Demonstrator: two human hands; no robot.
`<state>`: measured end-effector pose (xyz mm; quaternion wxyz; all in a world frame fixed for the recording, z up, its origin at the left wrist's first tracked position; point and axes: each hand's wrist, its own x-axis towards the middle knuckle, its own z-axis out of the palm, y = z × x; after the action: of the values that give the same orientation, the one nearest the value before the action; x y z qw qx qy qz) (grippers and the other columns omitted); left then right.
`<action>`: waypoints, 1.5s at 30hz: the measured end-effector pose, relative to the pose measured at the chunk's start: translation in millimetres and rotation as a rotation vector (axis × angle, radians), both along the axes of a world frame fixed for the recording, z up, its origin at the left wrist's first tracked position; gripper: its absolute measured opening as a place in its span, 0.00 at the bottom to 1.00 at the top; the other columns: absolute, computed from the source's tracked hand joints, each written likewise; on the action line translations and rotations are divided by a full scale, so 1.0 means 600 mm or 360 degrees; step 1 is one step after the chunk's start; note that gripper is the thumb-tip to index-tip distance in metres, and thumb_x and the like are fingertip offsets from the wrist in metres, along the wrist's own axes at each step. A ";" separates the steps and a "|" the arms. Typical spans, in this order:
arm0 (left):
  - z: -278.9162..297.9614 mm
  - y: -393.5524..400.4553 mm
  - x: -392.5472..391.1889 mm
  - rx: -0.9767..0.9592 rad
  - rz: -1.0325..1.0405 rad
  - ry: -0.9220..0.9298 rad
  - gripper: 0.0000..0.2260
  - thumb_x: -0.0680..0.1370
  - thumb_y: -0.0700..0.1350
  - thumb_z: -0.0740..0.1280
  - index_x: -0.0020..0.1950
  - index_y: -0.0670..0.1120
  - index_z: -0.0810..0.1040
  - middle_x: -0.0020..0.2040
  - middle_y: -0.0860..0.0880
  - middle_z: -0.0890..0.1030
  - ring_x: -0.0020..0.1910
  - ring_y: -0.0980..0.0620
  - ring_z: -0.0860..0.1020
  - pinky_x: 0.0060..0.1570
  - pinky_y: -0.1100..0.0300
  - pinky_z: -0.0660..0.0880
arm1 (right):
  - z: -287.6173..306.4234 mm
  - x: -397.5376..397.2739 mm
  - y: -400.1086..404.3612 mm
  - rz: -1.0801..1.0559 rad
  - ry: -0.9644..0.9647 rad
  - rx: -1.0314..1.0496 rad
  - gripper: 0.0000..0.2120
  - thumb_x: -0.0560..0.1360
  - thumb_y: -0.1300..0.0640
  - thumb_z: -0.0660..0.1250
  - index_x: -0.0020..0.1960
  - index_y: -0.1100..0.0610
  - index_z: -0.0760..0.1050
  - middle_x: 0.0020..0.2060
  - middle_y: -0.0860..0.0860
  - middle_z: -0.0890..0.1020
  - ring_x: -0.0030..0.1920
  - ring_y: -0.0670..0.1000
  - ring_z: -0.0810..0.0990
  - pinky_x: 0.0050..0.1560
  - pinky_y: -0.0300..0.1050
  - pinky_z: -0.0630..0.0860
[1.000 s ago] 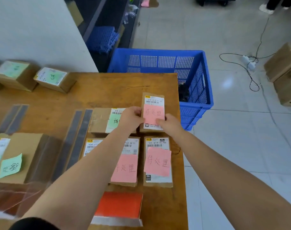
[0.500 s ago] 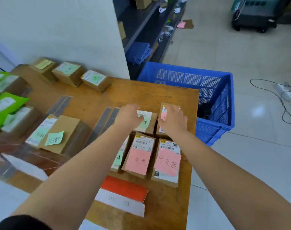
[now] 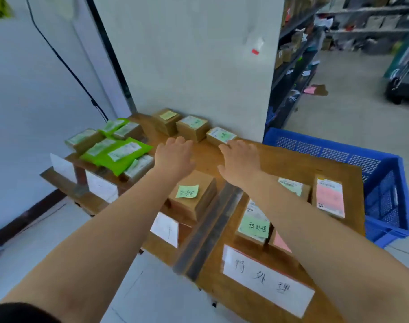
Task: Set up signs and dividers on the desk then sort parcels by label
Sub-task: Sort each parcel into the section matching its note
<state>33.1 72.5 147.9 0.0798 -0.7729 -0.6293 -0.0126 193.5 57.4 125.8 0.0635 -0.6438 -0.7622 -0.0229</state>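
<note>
My left hand [image 3: 174, 156] and my right hand [image 3: 239, 158] reach out flat over the wooden desk [image 3: 280, 159], both empty with fingers apart. Just beyond them, against the wall, stand three brown parcels; the nearest one [image 3: 221, 135] has a white label and sits at my right fingertips, the middle one [image 3: 192, 127] lies past my left hand. A stack of brown parcels with a green note [image 3: 191, 194] lies under my left forearm. A grey divider strip [image 3: 210, 229] runs between the zones. Parcels with a green note [image 3: 253, 226] and a pink label [image 3: 329, 197] lie on the right.
A white sign with handwriting [image 3: 267, 282] stands at the desk's near edge, a smaller one [image 3: 165, 227] to its left. Green mailers [image 3: 119, 153] pile on the far left section. A blue crate [image 3: 385, 183] stands right of the desk. Shelving [image 3: 299, 54] lines the aisle.
Both hands left the pink-labelled parcel on the right and moved forward and left toward the parcels by the wall. The view swung left and up.
</note>
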 end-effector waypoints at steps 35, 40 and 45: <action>-0.116 0.400 -0.300 -0.0215 -0.0488 -0.0188 0.23 0.78 0.51 0.58 0.72 0.48 0.63 0.69 0.48 0.69 0.67 0.45 0.68 0.63 0.51 0.65 | -0.105 -0.318 0.377 -0.0399 0.0078 -0.0324 0.24 0.78 0.48 0.57 0.73 0.55 0.61 0.70 0.54 0.66 0.70 0.57 0.64 0.68 0.53 0.62; -0.169 0.476 -0.201 -0.0323 -0.0809 -0.0318 0.23 0.79 0.49 0.60 0.73 0.48 0.62 0.70 0.48 0.69 0.68 0.47 0.67 0.66 0.51 0.65 | -0.166 -0.235 0.421 -0.0644 0.0066 -0.0382 0.23 0.80 0.48 0.56 0.72 0.55 0.61 0.70 0.54 0.67 0.70 0.57 0.65 0.67 0.52 0.64; -0.234 0.537 -0.101 -0.0554 -0.0891 -0.0399 0.20 0.79 0.49 0.59 0.70 0.46 0.67 0.66 0.46 0.72 0.64 0.44 0.69 0.61 0.51 0.68 | -0.224 -0.152 0.472 -0.0806 0.0072 -0.0444 0.22 0.79 0.51 0.57 0.71 0.56 0.63 0.68 0.54 0.69 0.68 0.56 0.67 0.65 0.51 0.66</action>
<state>-27.3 394.6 7.3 -0.1378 -0.9100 -0.3906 -0.0213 102.1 340.6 -8.9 -0.0164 -0.8164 -0.5715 0.0814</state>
